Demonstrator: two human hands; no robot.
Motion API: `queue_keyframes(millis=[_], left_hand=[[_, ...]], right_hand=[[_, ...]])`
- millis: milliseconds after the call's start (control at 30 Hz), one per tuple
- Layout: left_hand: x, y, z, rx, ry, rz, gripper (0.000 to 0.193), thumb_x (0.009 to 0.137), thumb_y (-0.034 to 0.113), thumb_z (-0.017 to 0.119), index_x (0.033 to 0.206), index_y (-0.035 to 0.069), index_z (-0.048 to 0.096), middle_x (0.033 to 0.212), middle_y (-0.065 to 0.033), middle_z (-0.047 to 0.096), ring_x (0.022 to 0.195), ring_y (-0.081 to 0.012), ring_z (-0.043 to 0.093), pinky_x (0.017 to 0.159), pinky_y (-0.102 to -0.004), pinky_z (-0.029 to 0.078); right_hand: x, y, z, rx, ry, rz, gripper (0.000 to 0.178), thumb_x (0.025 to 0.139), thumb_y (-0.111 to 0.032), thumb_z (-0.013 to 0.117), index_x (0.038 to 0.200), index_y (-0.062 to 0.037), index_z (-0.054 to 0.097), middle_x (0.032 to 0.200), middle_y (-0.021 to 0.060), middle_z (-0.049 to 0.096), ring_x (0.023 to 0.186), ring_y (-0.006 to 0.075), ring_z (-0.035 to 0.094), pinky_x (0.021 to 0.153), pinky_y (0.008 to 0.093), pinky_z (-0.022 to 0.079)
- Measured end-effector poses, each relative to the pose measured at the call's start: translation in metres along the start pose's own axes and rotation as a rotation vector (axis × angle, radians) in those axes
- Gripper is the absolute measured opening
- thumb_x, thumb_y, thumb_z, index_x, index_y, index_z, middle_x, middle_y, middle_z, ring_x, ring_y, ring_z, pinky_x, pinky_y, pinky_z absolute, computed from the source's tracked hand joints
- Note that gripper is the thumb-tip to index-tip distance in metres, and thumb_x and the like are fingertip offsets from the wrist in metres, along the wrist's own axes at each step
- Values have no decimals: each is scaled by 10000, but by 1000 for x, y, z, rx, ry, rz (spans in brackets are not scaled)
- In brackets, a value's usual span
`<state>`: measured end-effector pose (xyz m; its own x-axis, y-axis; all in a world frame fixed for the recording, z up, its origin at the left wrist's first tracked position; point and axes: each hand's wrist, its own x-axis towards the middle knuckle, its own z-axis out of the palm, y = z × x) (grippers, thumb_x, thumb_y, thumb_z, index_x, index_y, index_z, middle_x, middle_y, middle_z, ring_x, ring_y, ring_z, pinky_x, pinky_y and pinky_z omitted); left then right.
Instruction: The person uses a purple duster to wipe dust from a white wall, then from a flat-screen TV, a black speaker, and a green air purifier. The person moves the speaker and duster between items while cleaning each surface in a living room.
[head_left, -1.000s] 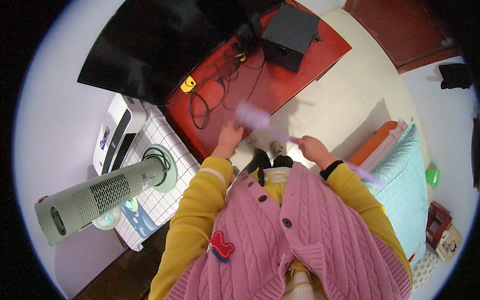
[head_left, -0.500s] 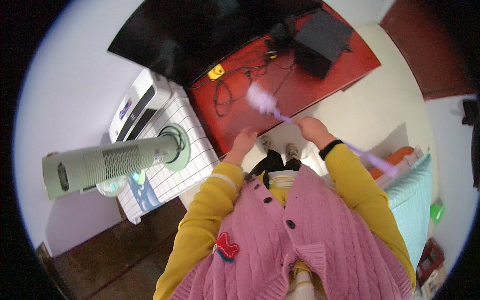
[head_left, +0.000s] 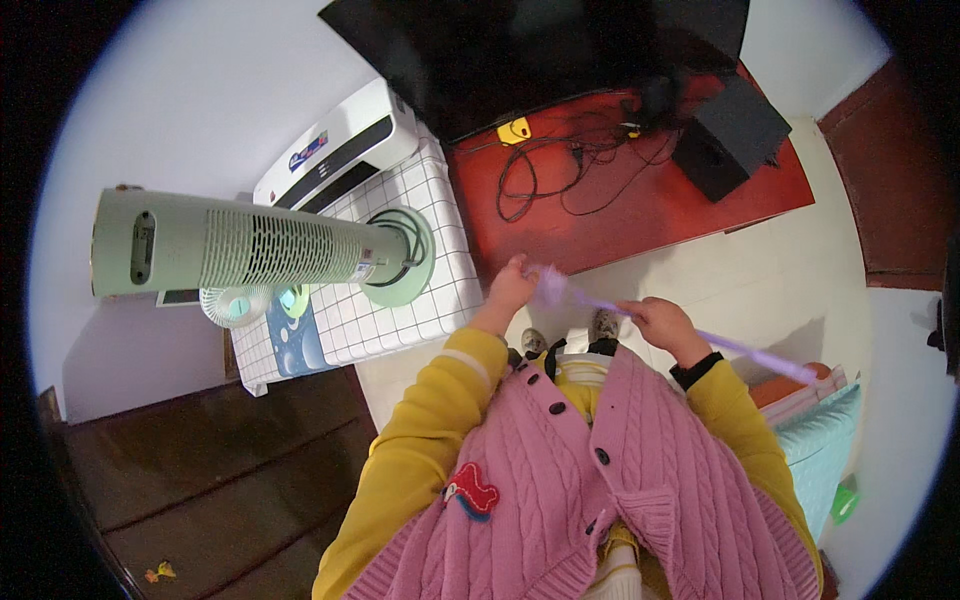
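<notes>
A lilac fluffy-headed duster point(head_left: 752, 352) lies slantwise across the space in front of my body. My right hand point(head_left: 662, 325) is closed around its long thin handle, whose far end points right. At the other end, my left hand point(head_left: 511, 290) is at the fluffy head point(head_left: 551, 288), its fingers bent against the fluff. The head is blurred, and part of it is hidden by those fingers. Both hands hang over the pale floor, just short of the red table point(head_left: 640, 230).
A black screen point(head_left: 560, 50), tangled black cables point(head_left: 535, 180), a yellow plug block point(head_left: 514, 131) and a black box point(head_left: 732, 138) occupy the red table. Left, a tall green fan point(head_left: 290, 245) and a white machine point(head_left: 345, 150) stand on a checked cloth point(head_left: 435, 300). Light-blue fabric point(head_left: 822, 430) hangs at right.
The duster's fluffy head has come back from above the red table to my left hand. My right hand still grips the handle. The view has shifted, so the furniture appears further right.
</notes>
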<state>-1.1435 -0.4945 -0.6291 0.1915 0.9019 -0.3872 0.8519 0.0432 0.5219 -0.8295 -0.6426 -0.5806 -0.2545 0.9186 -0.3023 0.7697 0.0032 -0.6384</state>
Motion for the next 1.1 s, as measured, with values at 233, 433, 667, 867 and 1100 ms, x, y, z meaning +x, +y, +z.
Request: queue_keyframes(millis=[233,433,667,867,1100], left_hand=[[-31,-38,-60,-117,372,127,285,855,207,692,1053,8,643,1034,-227,660,986,-423,619,878,-502,499],[-97,-104,-110,-307,580,99,104,831,101,677,907,31,681,949,-160,671,915,-350,640,845,-449,522],[-115,-137,-127,-225,502,202,303,854,87,674,1155,56,666,1218,-168,646,1153,-368,602,952,-419,515],[-103,-125,-135,-309,387,392,359,889,128,668,1241,65,639,1255,-182,642,1193,-364,598,1021,-411,479],[-65,-72,-147,-306,291,445,372,904,132,643,1255,11,613,1276,-215,626,1196,-396,584,1025,-443,472]], right_hand=[[33,-107,12,166,87,-88,497,922,-78,594,1409,-175,584,1049,202,681,957,332,655,864,420,524],[29,-139,-20,371,-179,-84,474,926,-31,614,1391,-124,610,921,70,662,798,156,594,734,311,502],[62,-157,34,464,-41,136,470,971,-97,585,1439,-131,553,990,99,675,830,200,625,763,321,520],[78,-163,74,293,371,227,425,974,-152,586,1392,-81,572,1225,242,663,1092,392,655,948,410,520],[114,-168,72,169,150,385,469,988,-265,568,1426,-99,542,1253,234,644,1156,384,620,992,421,487]])
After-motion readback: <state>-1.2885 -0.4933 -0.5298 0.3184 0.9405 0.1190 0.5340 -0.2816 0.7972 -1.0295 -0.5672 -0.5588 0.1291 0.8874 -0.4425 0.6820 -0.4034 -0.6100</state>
